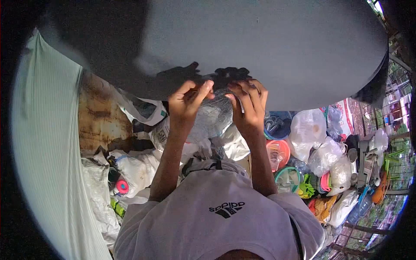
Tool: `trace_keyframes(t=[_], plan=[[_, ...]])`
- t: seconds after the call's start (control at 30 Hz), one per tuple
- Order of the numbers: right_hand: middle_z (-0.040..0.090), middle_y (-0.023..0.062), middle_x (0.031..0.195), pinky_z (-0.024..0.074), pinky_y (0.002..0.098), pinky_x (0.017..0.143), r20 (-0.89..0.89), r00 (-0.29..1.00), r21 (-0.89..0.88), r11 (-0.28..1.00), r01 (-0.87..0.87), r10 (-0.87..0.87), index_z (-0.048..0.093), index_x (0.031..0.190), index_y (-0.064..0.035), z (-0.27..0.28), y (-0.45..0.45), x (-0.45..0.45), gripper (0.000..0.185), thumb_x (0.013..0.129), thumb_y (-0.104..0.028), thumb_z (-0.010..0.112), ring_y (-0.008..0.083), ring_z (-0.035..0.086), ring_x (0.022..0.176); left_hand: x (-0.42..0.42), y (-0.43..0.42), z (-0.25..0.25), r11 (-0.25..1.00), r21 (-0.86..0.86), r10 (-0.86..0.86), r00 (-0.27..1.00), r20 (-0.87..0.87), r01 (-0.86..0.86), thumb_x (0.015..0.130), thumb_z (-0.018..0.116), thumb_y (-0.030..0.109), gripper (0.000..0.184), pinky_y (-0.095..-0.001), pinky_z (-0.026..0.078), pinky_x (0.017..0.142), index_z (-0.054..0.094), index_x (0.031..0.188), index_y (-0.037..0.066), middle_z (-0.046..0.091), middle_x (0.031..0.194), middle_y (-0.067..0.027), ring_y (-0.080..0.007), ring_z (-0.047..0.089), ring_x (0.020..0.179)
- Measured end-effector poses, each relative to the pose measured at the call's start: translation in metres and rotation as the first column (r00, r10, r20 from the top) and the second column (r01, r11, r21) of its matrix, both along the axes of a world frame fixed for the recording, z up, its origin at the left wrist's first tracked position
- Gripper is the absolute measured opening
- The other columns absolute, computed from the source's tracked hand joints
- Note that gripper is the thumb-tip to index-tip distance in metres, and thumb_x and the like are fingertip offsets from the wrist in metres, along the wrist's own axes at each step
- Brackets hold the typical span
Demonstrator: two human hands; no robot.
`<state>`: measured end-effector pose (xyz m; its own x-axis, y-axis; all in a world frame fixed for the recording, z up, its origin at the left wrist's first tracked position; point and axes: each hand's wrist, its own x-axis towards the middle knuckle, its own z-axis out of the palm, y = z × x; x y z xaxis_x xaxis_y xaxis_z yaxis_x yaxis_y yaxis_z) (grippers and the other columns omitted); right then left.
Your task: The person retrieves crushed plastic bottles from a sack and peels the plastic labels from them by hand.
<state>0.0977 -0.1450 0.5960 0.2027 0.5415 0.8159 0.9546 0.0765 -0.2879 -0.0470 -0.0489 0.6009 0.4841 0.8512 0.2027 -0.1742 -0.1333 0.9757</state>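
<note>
My left hand [188, 102] is raised at the near edge of a dark grey surface [268, 47], its thumb and fingers pinched together. Whatever lies in that pinch is too small to make out. Beside it, my right hand [249, 102] has its fingers bent, with the thumb turned toward the left hand. Crumpled clear plastic [212, 115], like a thin bag, hangs between the two wrists. Its upper end reaches the right thumb and fingertips, which seem closed on it. Shadows of both hands fall on the grey surface just beyond the fingers.
White sacks [136, 171] and a pink roll [122, 186] lie to the left, near a stained brown board [102, 112] and a pale hanging sheet [50, 143]. On the right are a red-orange basin [284, 149], a green-rimmed bowl [288, 178] and stuffed clear bags [307, 128].
</note>
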Motion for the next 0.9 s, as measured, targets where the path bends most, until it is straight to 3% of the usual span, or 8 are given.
trace_keyframes(t=[0.07,0.27,0.63,0.73,0.83,0.9], plan=[[0.064,0.0078,0.109,0.0475,0.0422,0.090,0.011,1.000,0.009,1.000,0.003,-0.003,0.070,0.098,-0.0053,0.002,0.000,-0.001,0.022,0.077,-0.008,0.079,0.0328,0.055,0.109,0.000,-0.003,0.001,0.998,0.059,0.032,0.994,-0.101,-0.026,0.092,0.070,0.013,0.017,-0.0269,0.053,0.080,0.069,0.102,0.000,0.074,0.095,-0.0096,-0.0148,0.070,0.092],[0.067,0.0081,0.106,0.0472,0.0409,0.089,0.013,1.000,0.050,0.999,0.000,-0.001,0.070,0.097,-0.0039,-0.001,0.000,-0.003,0.021,0.078,-0.007,0.078,0.0321,0.057,0.105,0.003,-0.009,0.000,0.840,0.539,0.015,0.992,-0.125,0.055,0.090,0.069,0.009,0.019,-0.0331,0.054,0.084,0.067,0.108,0.001,0.072,0.103,-0.0125,-0.0231,0.071,0.095],[0.070,0.0069,0.101,0.0464,0.0400,0.089,-0.115,0.992,0.060,0.997,-0.050,0.057,0.072,0.093,-0.0052,-0.012,-0.004,-0.006,0.012,0.081,-0.003,0.075,0.0317,0.057,0.103,0.006,-0.019,-0.006,0.740,0.670,0.151,0.985,-0.087,-0.055,0.089,0.068,0.002,0.013,-0.0343,0.056,0.073,0.068,0.102,0.001,0.071,0.097,-0.0132,-0.0275,0.071,0.087],[0.069,0.0079,0.106,0.0462,0.0400,0.092,-0.132,0.989,0.056,0.996,-0.066,0.073,0.073,0.096,-0.0059,-0.015,-0.005,-0.007,0.014,0.082,-0.002,0.074,0.0320,0.057,0.107,0.007,-0.020,-0.008,0.729,0.680,0.169,0.983,-0.073,-0.075,0.089,0.067,0.002,0.012,-0.0346,0.056,0.073,0.068,0.101,0.001,0.071,0.096,-0.0130,-0.0274,0.071,0.087],[0.065,0.0117,0.118,0.0459,0.0409,0.097,-0.140,0.990,0.078,0.997,-0.008,0.019,0.069,0.113,-0.0048,-0.005,-0.003,-0.012,0.031,0.083,-0.004,0.073,0.0330,0.055,0.114,0.008,-0.017,-0.010,0.743,0.660,0.196,0.979,-0.057,-0.110,0.091,0.066,0.005,0.012,-0.0330,0.056,0.075,0.068,0.103,0.002,0.072,0.098,-0.0121,-0.0238,0.071,0.088],[0.061,0.0155,0.125,0.0448,0.0411,0.100,-0.418,0.901,0.203,0.979,-0.033,0.117,0.061,0.126,-0.0033,-0.001,0.001,-0.020,0.045,0.083,-0.005,0.074,0.0342,0.052,0.121,0.008,-0.014,-0.015,0.799,0.577,0.248,0.967,-0.062,-0.168,0.095,0.064,0.009,0.013,-0.0304,0.057,0.079,0.069,0.105,0.002,0.073,0.102,-0.0101,-0.0167,0.071,0.091]])
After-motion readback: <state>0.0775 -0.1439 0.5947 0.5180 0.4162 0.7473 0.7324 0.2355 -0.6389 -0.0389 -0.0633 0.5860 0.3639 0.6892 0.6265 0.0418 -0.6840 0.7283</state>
